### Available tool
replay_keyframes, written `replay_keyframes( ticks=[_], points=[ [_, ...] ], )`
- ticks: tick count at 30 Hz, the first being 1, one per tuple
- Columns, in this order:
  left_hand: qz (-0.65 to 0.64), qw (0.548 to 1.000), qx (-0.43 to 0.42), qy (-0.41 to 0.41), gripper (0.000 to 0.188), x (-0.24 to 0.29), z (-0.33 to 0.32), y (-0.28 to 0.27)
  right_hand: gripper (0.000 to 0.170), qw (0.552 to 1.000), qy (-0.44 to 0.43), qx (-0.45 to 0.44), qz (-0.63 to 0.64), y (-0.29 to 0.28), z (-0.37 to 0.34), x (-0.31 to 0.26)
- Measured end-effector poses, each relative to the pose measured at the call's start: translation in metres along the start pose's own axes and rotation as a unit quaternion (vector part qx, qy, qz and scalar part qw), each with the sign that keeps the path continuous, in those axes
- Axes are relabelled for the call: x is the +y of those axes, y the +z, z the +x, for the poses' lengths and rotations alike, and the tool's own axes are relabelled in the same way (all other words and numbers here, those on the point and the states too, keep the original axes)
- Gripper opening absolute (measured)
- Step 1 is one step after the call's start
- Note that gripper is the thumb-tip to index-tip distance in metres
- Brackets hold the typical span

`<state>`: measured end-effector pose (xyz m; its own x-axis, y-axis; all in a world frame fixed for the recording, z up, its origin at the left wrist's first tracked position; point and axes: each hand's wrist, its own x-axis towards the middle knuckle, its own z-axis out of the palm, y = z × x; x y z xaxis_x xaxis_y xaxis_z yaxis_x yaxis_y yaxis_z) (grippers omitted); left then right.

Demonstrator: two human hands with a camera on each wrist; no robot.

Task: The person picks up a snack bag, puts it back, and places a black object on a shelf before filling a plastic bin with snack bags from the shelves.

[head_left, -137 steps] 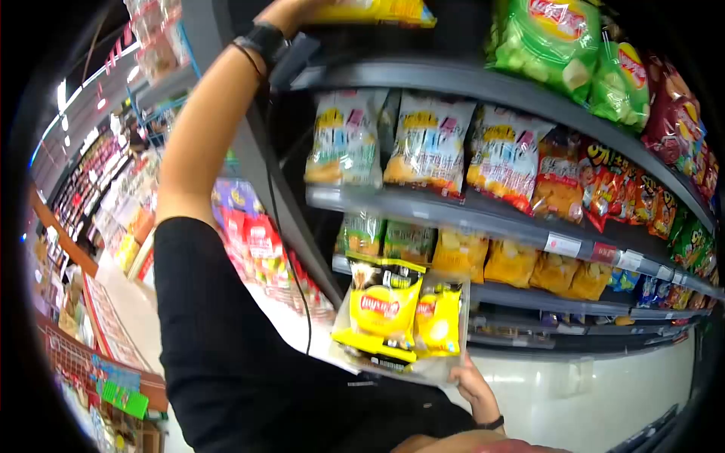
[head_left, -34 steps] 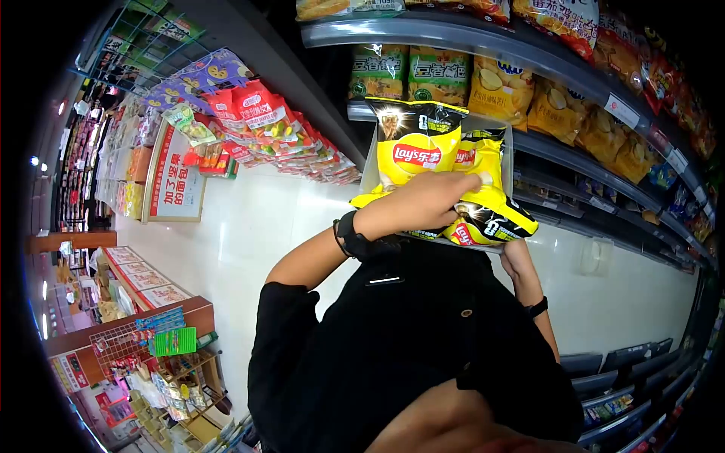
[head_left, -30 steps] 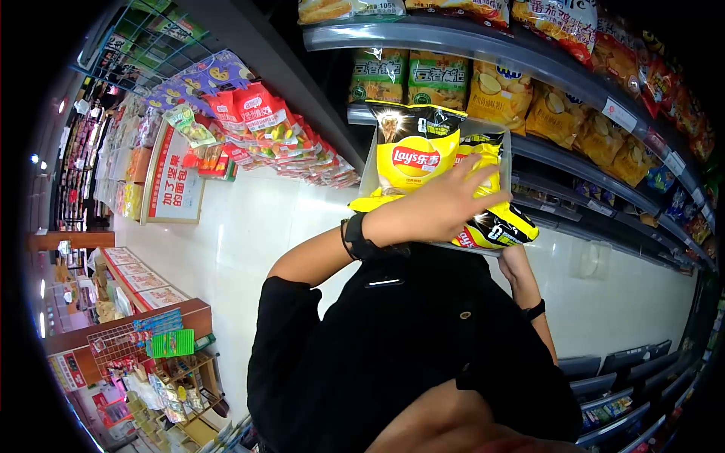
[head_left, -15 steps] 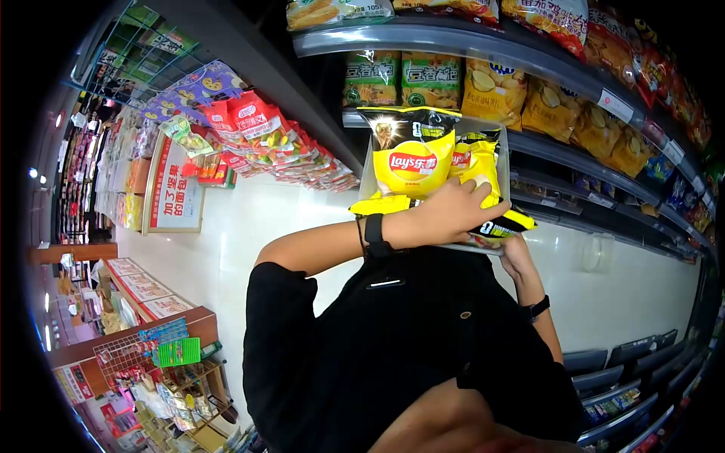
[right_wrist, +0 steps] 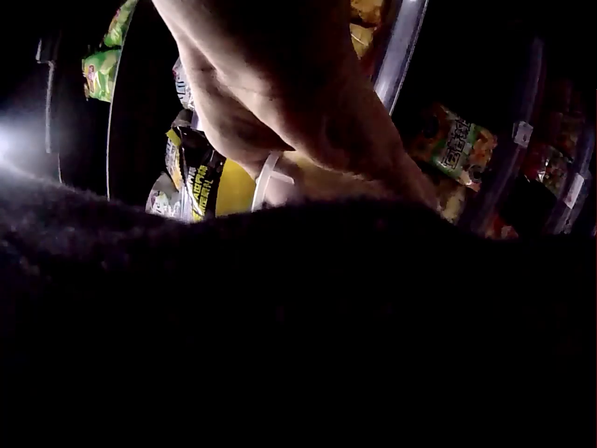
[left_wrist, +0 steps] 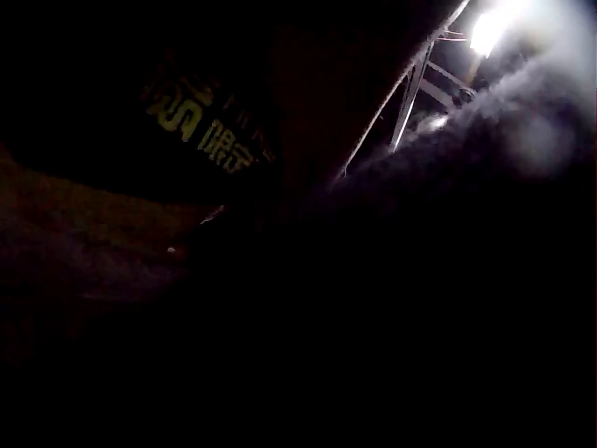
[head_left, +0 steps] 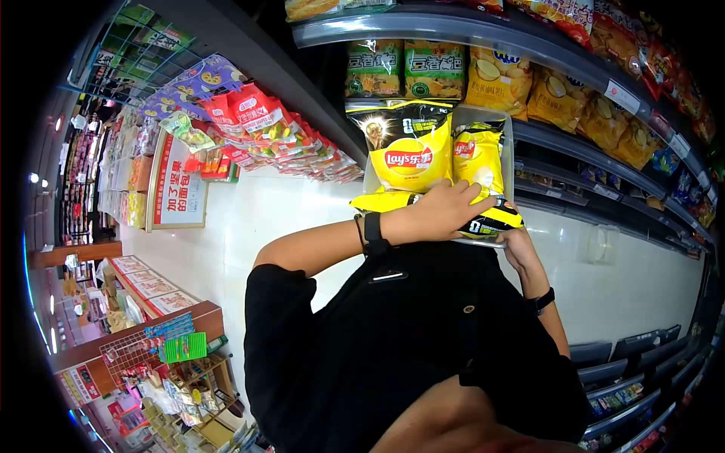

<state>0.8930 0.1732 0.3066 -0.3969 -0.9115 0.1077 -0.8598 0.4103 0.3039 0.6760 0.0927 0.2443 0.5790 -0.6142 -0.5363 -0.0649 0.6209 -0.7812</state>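
- Sign (head_left: 175, 189): far left, seen only by the head view, like the red bags (head_left: 260, 124) hanging to its right.
- Big bag (head_left: 411, 155): yellow and black, in the left part of the bin (head_left: 508, 162).
- Left hand (head_left: 430, 215): its fingers rest on the front bag (head_left: 495, 220), which lies crosswise at the bin's near end; the left wrist view is mostly dark, showing pale lettering on black and a bright light.
- Small bag (head_left: 477, 160): in the bin, right of the big bag.
- Right hand (head_left: 519, 248): clamped on the bin's near right corner; the head view hides some of its fingers, while the right wrist view shows it close up at the pale rim.
- The two hands are near each other; whether they touch, I cannot tell.
- Shelves (head_left: 453, 29): behind the bin and to its right, holding snacks; the right wrist view also catches green bags (right_wrist: 100, 75) at upper left.
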Motion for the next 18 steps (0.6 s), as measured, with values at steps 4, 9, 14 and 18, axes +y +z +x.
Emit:
replay_keyframes(
  ticks=[4, 9, 14, 18],
  points=[
    [-0.026, 0.999, -0.039, 0.013, 0.083, -0.003, 0.000, -0.009, 0.096, 1.000, -0.001, -0.007, 0.009, -0.002, 0.002, 0.001],
    [-0.058, 0.998, -0.034, 0.009, 0.074, -0.001, -0.003, -0.019, 0.059, 0.999, -0.007, 0.001, 0.046, 0.003, 0.004, 0.000],
    [-0.088, 0.996, -0.017, 0.027, 0.066, 0.004, -0.004, -0.020, 0.044, 0.999, -0.018, -0.027, 0.023, -0.010, 0.010, 0.014],
    [-0.163, 0.984, 0.064, 0.039, 0.057, 0.000, -0.006, -0.046, 0.043, 0.999, -0.032, -0.024, 0.014, -0.013, 0.009, 0.018]
  ],
)
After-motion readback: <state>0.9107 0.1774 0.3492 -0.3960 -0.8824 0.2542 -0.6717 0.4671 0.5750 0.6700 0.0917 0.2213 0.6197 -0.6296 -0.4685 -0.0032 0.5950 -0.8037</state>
